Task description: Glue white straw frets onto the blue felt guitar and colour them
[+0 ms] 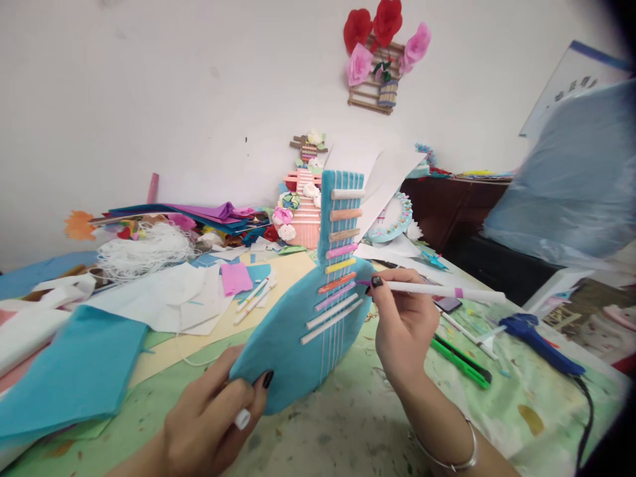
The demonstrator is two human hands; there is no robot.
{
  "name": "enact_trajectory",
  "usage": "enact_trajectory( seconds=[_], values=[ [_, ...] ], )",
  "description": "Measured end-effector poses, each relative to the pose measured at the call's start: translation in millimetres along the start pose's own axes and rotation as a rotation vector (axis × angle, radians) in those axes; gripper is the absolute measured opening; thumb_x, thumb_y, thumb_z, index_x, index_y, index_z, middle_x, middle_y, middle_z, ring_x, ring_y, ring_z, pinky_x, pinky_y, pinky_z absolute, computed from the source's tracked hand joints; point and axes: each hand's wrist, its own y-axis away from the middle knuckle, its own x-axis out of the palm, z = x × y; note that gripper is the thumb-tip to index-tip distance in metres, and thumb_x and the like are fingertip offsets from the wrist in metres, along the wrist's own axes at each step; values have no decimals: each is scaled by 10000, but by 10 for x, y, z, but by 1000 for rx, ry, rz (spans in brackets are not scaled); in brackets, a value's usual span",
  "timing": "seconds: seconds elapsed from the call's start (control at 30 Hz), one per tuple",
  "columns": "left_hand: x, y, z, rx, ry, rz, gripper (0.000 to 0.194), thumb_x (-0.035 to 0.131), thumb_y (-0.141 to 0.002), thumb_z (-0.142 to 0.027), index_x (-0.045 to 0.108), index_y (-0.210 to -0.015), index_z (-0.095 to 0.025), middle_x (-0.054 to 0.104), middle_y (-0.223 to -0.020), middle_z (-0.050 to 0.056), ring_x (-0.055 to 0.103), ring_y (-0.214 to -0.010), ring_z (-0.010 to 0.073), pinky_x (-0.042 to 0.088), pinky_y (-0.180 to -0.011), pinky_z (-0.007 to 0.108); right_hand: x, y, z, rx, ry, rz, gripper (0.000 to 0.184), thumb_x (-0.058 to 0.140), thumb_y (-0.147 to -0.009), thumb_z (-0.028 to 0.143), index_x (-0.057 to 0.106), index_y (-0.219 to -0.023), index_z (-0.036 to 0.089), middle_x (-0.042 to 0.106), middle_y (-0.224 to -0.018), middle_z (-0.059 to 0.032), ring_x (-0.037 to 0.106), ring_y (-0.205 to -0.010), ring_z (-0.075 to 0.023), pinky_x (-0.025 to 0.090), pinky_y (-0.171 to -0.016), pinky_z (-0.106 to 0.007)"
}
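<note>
A blue craft lute (293, 364) with white strings and several coloured rods across its neck and body stands tilted above the table. My left hand (213, 411) grips its lower left edge between thumb and fingers, and a small white pen cap (242, 419) is tucked in the same hand. In my right hand (405, 318) is a white marker pen (437, 289) with a purple band. Its purple tip is at the right end of a purple rod (335, 297); whether they touch is hard to tell. Below that rod lie two white rods (332, 320).
A green box cutter (461, 361) and a blue glue gun (541, 344) with a cord lie at right. Folded blue paper (74, 371), white string (146, 250) and loose markers (253, 301) lie at left. A pink craft lute (304, 215) leans at the wall.
</note>
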Motion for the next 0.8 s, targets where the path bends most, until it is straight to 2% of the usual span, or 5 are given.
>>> enact_trajectory(
  seconds=[0.2,0.4,0.6,0.7,0.8],
  values=[
    [13,19,1,-6,23,18,362,533,-870,-43,433,-550,-180,442,-671,-2,389,-532,72,301,-472,206,-9,4,20,-15,-8,68,41,627,-839,194,630,-799,189,580,-718,5,548,-652,-126,444,-586,-256],
    [8,9,-7,-1,13,0,381,513,-884,-51,412,-543,-187,414,-653,-15,376,-527,75,294,-477,213,9,-11,4,9,-53,-14,40,634,-839,203,632,-805,183,582,-722,2,549,-653,-127,447,-586,-257],
    [-5,-5,-27,-4,13,4,400,494,-894,-48,417,-527,-186,425,-623,-13,406,-530,80,310,-484,215,-2,-10,2,-10,-47,24,52,634,-839,190,634,-788,179,582,-704,8,543,-641,-117,431,-577,-243],
    [-3,4,-23,-12,20,21,388,499,-887,-38,429,-535,-186,438,-628,-6,401,-526,80,314,-485,217,-11,-20,0,23,-43,9,51,641,-833,198,633,-787,178,582,-698,8,544,-637,-118,434,-575,-244],
    [6,23,-8,-6,20,18,376,514,-877,-36,424,-545,-189,433,-632,-4,401,-531,84,305,-480,225,-13,-28,-3,-3,-73,-2,56,633,-837,197,634,-784,181,570,-691,13,534,-622,-113,423,-557,-239]
  ],
)
